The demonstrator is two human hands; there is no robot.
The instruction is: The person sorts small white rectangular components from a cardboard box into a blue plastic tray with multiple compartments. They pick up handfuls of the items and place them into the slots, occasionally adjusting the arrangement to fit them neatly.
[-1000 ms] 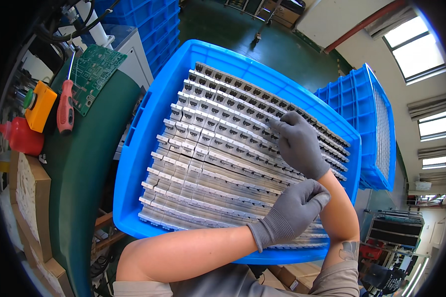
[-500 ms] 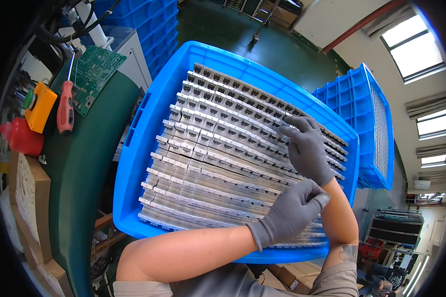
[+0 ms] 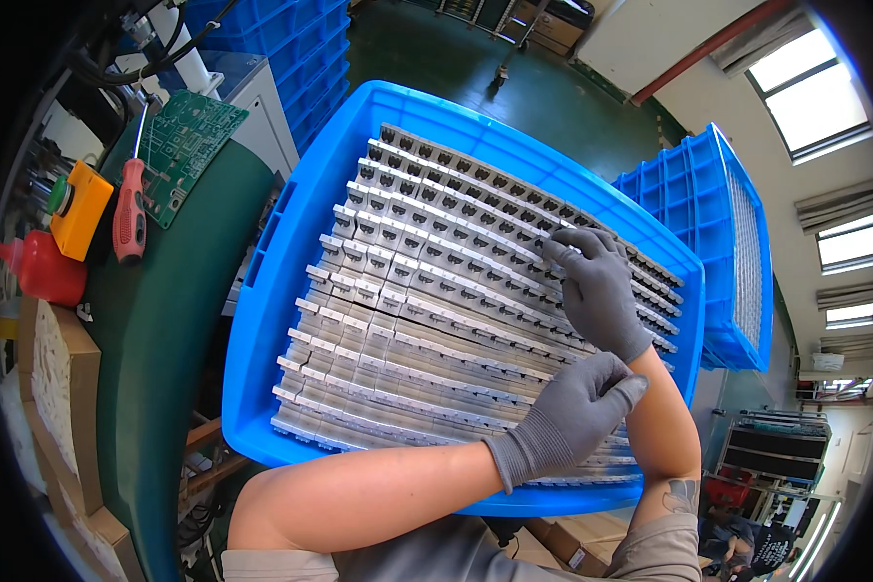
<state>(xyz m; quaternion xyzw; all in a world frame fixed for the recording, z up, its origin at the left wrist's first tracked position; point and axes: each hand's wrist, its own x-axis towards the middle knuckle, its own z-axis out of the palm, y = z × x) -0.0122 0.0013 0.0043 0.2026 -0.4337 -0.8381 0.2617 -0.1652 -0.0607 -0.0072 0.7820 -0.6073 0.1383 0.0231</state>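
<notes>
A large blue plastic crate (image 3: 262, 407) holds many rows of silvery-grey rectangular metal parts (image 3: 398, 291). Those in the farther rows have dark openings on their faces. My right hand (image 3: 599, 296), in a grey knit glove, reaches over the rows at the right. Its fingers are extended and a little apart, with their tips at the parts' upper edges. My left hand (image 3: 563, 417), gloved alike, is closed in front of the right wrist, above the nearer rows. Whatever its curled fingers may hold is hidden.
A green-topped bench (image 3: 165, 339) at the left bears a red-handled screwdriver (image 3: 129, 209), a green circuit board (image 3: 189, 145), a yellow button box (image 3: 80, 209) and a red bottle (image 3: 48, 267). Blue crates (image 3: 694, 233) stand at the right; others (image 3: 281, 48) are stacked behind.
My right hand has shifted slightly to the left and down along the rows. The left hand stays nearly in place, still closed.
</notes>
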